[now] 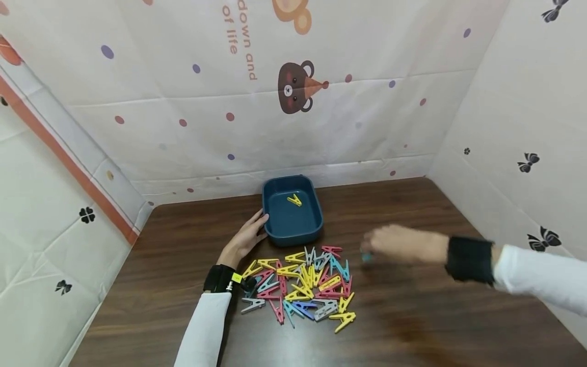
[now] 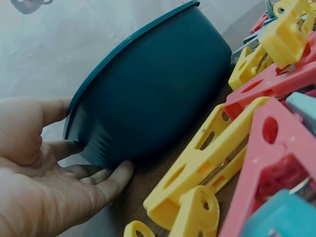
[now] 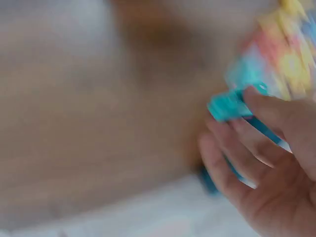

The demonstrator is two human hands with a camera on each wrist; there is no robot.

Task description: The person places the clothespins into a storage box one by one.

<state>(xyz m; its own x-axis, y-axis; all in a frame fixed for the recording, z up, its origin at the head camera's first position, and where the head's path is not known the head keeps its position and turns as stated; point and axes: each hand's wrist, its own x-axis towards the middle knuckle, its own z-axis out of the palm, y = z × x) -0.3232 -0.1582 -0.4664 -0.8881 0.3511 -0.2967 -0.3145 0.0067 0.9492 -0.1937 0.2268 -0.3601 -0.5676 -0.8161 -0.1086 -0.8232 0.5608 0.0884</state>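
A dark blue tub [image 1: 275, 224] stands at the back of the wooden table with one yellow clothespin [image 1: 294, 200] inside. My left hand [image 1: 247, 235] rests against the tub's left wall [image 2: 158, 94], its fingers [image 2: 101, 185] laid fairly straight along the base. A pile of yellow, red, teal and grey clothespins [image 1: 304, 285] lies just in front of the tub; yellow ones [image 2: 202, 168] lie beside my left wrist. My right hand [image 1: 392, 243], blurred, hovers right of the pile and pinches a teal clothespin [image 1: 367, 257] [image 3: 228, 106] in its fingertips [image 3: 256, 101].
The brown table [image 1: 412, 316] is enclosed by patterned white sheets at the back, left and right. Bare wood stretches to the right of the pile and toward the front edge.
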